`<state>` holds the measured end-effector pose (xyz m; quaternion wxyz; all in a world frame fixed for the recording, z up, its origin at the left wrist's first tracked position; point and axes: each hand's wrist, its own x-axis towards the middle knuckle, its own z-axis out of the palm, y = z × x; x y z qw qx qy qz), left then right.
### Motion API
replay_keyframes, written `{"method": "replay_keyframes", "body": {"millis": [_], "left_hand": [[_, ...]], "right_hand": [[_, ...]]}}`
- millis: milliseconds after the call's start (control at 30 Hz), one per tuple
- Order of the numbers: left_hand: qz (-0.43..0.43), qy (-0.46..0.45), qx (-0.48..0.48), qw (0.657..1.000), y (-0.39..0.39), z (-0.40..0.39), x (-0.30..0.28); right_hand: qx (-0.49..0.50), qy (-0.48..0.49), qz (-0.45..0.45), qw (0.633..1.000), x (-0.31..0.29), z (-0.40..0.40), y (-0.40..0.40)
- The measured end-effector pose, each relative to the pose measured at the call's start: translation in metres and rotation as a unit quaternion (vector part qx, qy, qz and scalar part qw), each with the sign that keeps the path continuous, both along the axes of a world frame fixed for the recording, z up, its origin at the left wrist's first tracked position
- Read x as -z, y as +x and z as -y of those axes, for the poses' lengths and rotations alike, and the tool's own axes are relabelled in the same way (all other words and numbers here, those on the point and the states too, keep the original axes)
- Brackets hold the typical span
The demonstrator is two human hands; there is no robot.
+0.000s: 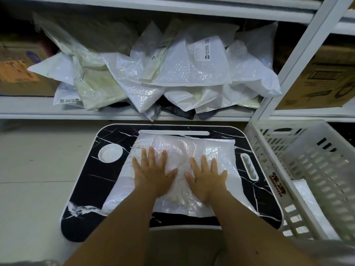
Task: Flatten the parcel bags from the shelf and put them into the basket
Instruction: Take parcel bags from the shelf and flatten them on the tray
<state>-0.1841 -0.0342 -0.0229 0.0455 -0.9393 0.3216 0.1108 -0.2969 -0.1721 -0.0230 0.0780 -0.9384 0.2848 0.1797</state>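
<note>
My left hand [151,172] and right hand [206,176] lie flat, fingers spread, gripping nothing, pressing the parcel bag [172,169] on the tray [80,189]. I should push outward evenly to squeeze air out. The basket [307,169] sits right of the tray.

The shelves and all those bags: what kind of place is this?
Probably a small parcel storeroom or home stockroom. White metal shelving holds a heap of parcel bags beside cardboard boxes, and a white plastic basket stands ready next to the lap table.
</note>
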Motion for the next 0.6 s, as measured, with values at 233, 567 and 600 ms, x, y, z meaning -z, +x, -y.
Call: {"method": "replay_keyframes", "body": {"millis": [233, 567, 600], "left_hand": [[0.009, -0.001, -0.007, 1.0, 0.0001, 0.0024, 0.0054], [0.021, 0.019, 0.0, 1.0, -0.0042, 0.0045, 0.0096], [0.018, 0.019, 0.001, 1.0, -0.0046, 0.0047, 0.0101]], "right_hand": [[-0.001, -0.025, 0.01, 1.0, 0.0054, -0.0004, 0.0016], [-0.002, -0.053, 0.007, 0.999, 0.0057, -0.003, -0.0035], [-0.002, -0.053, 0.007, 0.999, 0.0054, -0.0032, -0.0036]]}}
